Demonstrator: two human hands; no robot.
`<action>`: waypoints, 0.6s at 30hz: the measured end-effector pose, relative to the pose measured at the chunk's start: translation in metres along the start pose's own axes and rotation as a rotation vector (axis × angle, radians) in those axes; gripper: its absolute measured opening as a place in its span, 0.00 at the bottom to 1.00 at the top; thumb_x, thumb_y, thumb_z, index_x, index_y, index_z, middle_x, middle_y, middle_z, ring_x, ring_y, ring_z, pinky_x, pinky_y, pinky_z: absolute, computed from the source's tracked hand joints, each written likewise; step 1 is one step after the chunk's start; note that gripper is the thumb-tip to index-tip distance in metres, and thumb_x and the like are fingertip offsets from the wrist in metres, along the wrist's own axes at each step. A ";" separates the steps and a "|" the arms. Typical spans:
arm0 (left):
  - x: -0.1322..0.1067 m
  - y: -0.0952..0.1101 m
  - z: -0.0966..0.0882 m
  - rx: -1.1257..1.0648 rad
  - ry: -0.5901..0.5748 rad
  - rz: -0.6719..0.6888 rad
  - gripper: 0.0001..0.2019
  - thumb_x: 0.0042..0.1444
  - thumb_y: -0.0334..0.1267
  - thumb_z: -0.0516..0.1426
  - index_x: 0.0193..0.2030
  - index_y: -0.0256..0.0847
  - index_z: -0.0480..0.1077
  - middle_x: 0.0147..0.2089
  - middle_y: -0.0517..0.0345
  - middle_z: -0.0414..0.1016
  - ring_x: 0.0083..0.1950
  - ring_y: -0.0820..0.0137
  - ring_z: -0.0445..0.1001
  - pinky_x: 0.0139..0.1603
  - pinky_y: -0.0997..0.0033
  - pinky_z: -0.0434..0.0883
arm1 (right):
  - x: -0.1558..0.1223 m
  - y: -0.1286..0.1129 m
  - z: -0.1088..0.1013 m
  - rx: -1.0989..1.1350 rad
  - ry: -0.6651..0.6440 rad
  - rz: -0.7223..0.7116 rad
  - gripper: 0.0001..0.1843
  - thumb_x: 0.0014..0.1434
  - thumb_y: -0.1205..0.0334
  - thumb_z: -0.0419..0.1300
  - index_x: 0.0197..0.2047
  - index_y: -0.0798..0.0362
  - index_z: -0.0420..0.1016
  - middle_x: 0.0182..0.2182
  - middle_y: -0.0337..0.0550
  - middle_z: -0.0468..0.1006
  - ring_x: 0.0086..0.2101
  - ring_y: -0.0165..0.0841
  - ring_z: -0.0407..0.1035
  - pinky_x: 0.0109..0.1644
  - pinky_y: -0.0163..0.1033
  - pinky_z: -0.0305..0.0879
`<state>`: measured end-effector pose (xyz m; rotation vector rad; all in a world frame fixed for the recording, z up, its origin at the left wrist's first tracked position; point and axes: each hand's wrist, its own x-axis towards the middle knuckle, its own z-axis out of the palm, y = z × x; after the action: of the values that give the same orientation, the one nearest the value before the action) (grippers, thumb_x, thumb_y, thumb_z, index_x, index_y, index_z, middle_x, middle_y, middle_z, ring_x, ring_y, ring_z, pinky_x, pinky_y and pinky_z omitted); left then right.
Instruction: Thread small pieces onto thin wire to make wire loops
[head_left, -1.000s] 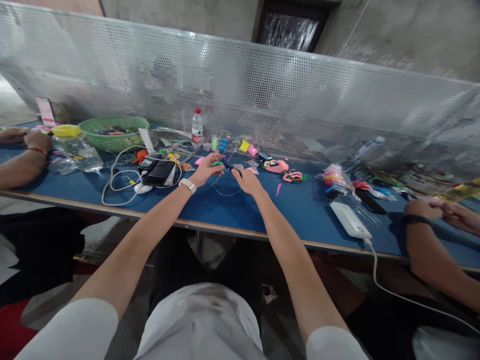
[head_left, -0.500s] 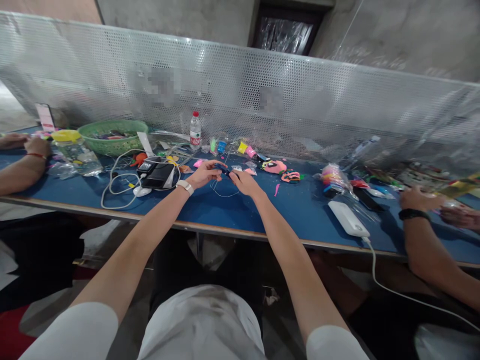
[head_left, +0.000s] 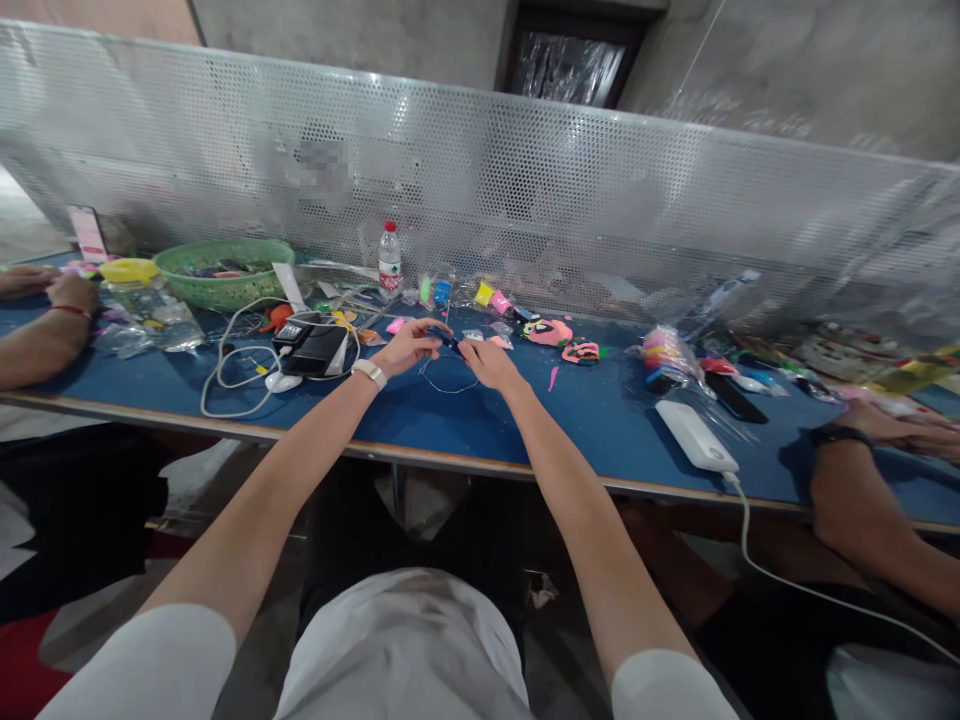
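Observation:
Above the blue table, my left hand (head_left: 407, 347) has its fingers closed on one end of a small dark blue piece (head_left: 445, 337), which could be modelling clay. The fingers of my right hand (head_left: 489, 363) pinch the same piece from the other side. Its exact shape is too small to make out. A thin pale wire (head_left: 448, 391) curves in a loop below both hands. Close behind them lie a bright pink clay lump (head_left: 397, 325) and small clear bags. To the right rests a pink and black clay figure (head_left: 547, 331) beside an orange and black one (head_left: 582, 352).
A red-capped bottle (head_left: 389, 262) stands behind my hands. On the left are a green basket (head_left: 225, 291), a yellow-lidded jar (head_left: 154, 308) and a cabled black box (head_left: 321, 350). A white power bank (head_left: 694, 437) lies right. Co-workers' arms rest at both ends.
My hands stay nearly in place, still on the dark blue piece, with slight finger movement. The co-worker's hand at the right has moved lower and further right.

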<state>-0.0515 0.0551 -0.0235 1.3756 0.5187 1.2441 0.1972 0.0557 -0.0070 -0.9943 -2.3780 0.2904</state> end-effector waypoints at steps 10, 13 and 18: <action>0.005 -0.006 0.005 0.101 0.143 0.084 0.22 0.46 0.46 0.82 0.40 0.36 0.81 0.36 0.58 0.80 0.33 0.72 0.79 0.38 0.69 0.75 | 0.001 0.000 0.002 0.142 0.109 0.073 0.46 0.76 0.22 0.34 0.32 0.49 0.74 0.30 0.49 0.83 0.33 0.41 0.77 0.40 0.43 0.64; 0.008 -0.009 0.003 0.112 0.226 0.091 0.25 0.46 0.48 0.82 0.43 0.37 0.81 0.35 0.58 0.81 0.31 0.72 0.78 0.36 0.70 0.73 | 0.001 0.001 0.002 0.187 0.134 0.107 0.48 0.72 0.17 0.33 0.30 0.48 0.72 0.27 0.48 0.81 0.30 0.40 0.76 0.40 0.44 0.66; 0.007 -0.009 0.000 0.121 0.218 0.065 0.27 0.50 0.50 0.80 0.50 0.36 0.82 0.36 0.56 0.83 0.29 0.73 0.77 0.35 0.70 0.73 | 0.002 0.000 0.002 0.297 0.160 0.174 0.52 0.68 0.13 0.31 0.28 0.49 0.72 0.24 0.47 0.78 0.28 0.39 0.74 0.39 0.44 0.66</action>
<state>-0.0462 0.0639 -0.0288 1.3733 0.7154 1.4451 0.1951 0.0570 -0.0082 -1.0396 -2.0349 0.5877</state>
